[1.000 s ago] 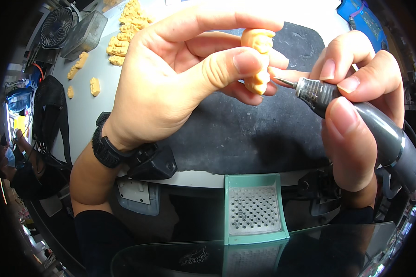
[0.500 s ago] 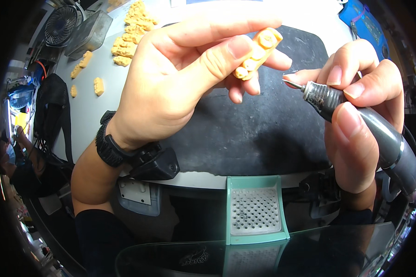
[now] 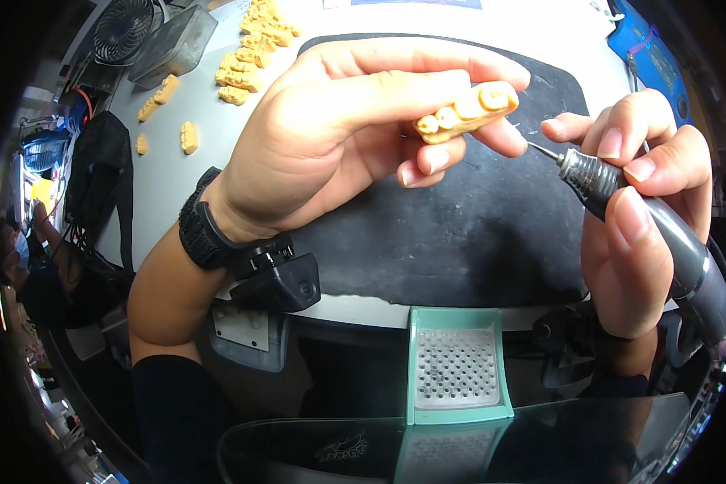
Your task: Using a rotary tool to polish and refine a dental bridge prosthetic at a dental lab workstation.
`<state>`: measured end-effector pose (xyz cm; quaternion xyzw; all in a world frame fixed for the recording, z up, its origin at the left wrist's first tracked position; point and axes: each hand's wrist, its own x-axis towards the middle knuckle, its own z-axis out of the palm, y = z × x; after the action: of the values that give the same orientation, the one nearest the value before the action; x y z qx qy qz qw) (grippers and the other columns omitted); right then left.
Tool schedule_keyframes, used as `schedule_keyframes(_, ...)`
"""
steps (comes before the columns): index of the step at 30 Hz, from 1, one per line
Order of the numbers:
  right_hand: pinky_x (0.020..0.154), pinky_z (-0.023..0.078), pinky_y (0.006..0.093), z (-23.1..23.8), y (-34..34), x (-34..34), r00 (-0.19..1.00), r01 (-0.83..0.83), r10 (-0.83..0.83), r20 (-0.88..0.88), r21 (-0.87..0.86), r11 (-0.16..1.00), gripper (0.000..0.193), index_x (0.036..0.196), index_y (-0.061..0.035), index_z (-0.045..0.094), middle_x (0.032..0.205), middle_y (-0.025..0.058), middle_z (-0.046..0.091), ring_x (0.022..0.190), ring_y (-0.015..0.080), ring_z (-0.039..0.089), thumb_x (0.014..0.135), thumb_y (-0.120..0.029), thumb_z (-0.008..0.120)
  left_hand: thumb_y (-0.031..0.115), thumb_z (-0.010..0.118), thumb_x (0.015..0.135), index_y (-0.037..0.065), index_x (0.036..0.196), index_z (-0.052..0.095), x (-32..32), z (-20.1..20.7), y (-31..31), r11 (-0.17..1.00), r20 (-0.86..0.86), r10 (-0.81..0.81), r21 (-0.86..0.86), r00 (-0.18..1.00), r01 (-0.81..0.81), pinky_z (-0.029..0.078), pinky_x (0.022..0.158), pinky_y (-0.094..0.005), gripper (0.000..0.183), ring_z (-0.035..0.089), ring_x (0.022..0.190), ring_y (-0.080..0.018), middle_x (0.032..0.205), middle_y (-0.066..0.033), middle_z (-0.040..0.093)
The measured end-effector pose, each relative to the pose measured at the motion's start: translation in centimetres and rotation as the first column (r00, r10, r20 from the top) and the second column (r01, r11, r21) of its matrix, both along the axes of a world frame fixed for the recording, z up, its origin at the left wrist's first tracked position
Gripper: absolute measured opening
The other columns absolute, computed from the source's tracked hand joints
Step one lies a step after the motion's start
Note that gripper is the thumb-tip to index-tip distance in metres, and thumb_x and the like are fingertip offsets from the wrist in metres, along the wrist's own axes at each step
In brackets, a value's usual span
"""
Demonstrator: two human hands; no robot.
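Note:
My left hand [image 3: 331,129] holds a yellow dental model piece [image 3: 468,111] between thumb and fingers, above the black mat [image 3: 395,234]. Several tooth shapes stand along the piece, facing up toward me. In my right hand [image 3: 645,185], gripped like a pen, is a dark handpiece [image 3: 669,234] with a ribbed, worn nose and a thin pointed bur [image 3: 543,151]. The bur points left, close to my left fingertips and apart from the model. A black strap with a small camera [image 3: 278,282] is on my left wrist.
More yellow model pieces [image 3: 238,73] lie on the white table at the back left, near a metal box [image 3: 173,47] and a fan [image 3: 123,31]. A blue device [image 3: 649,56] stands at the back right. In front, a green-framed perforated tray [image 3: 457,367] juts from the table edge.
My left hand has turned the model piece from a steep slant to nearly level and moved it slightly right. My right hand with the handpiece has shifted a little right and down.

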<state>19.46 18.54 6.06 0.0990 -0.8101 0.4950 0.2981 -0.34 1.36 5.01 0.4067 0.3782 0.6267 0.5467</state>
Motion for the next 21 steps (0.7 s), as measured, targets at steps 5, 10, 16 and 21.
schedule_keyframes(5,0.099,0.049,0.0506,0.1,0.0,0.2,1.000,0.019,-0.019,0.009,0.012,1.000,0.017,0.104,-0.0151,0.054,0.100,0.0084,0.050,0.096,0.0173,0.054,0.089,-0.020,0.061,0.020,0.044,0.104,-0.011,0.143,0.043,0.1,0.1,0.0,1.000,-0.023,0.003,-0.002,1.000,-0.003,0.041,0.065,-0.0208,0.050,0.049,0.072,-0.0099,0.115,-0.0277,0.066)
schedule_keyframes(10,0.099,0.048,0.0511,0.0,-0.2,0.1,1.000,0.013,-0.012,0.005,-0.028,1.000,0.017,0.103,-0.0145,0.053,0.100,0.0085,0.049,0.096,0.0176,0.053,0.089,-0.019,0.061,0.020,0.045,0.104,-0.011,0.143,0.044,0.1,0.0,0.1,1.000,-0.064,-0.012,0.018,0.998,0.013,0.042,0.066,-0.0210,0.050,0.050,0.073,-0.0095,0.114,-0.0268,0.067)
schedule_keyframes(16,0.100,0.047,0.0513,0.1,-1.5,-0.3,0.998,0.068,-0.068,-0.016,-0.016,0.998,0.016,0.102,-0.0138,0.053,0.100,0.0088,0.050,0.094,0.0177,0.053,0.089,-0.019,0.062,0.018,0.045,0.104,-0.011,0.141,0.046,0.2,0.1,-0.1,1.000,-0.071,-0.009,0.003,0.997,0.009,0.043,0.066,-0.0211,0.047,0.050,0.072,-0.0087,0.113,-0.0251,0.068)
schedule_keyframes(21,0.102,0.046,0.0513,0.2,-2.0,-0.6,0.996,0.083,-0.083,-0.032,-0.004,0.997,0.016,0.102,-0.0133,0.053,0.100,0.0090,0.050,0.095,0.0176,0.053,0.089,-0.019,0.062,0.017,0.045,0.104,-0.011,0.141,0.047,0.3,0.1,-0.1,1.000,-0.066,-0.008,0.003,0.998,0.009,0.043,0.066,-0.0213,0.046,0.050,0.071,-0.0086,0.112,-0.0241,0.068)
